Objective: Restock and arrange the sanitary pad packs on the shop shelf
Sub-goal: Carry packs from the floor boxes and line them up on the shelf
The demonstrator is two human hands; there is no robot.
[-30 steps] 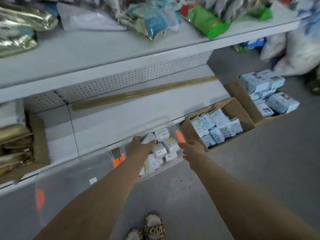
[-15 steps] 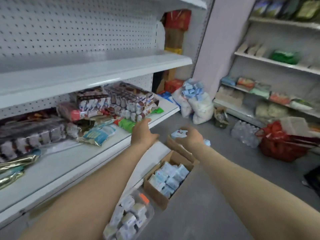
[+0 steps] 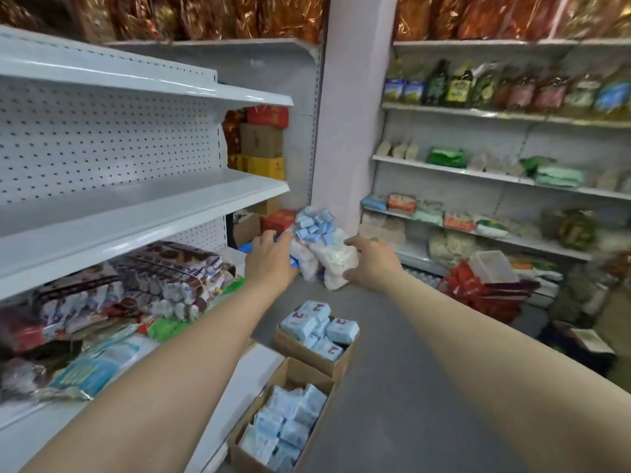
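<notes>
The left hand (image 3: 273, 259) and right hand (image 3: 374, 262) are hovering loosely open, gripping nothing. Boxes (image 3: 305, 353) of pad packs (image 3: 317, 327) are hugging the shelf (image 3: 246, 377) edge, with bare floor (image 3: 392, 387) lying to their right.

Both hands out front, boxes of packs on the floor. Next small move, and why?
Probably lower the right hand to the nearer cardboard box and grip one pad pack. It and the left hand look empty, the box is full, and the middle shelf is bare.
</notes>
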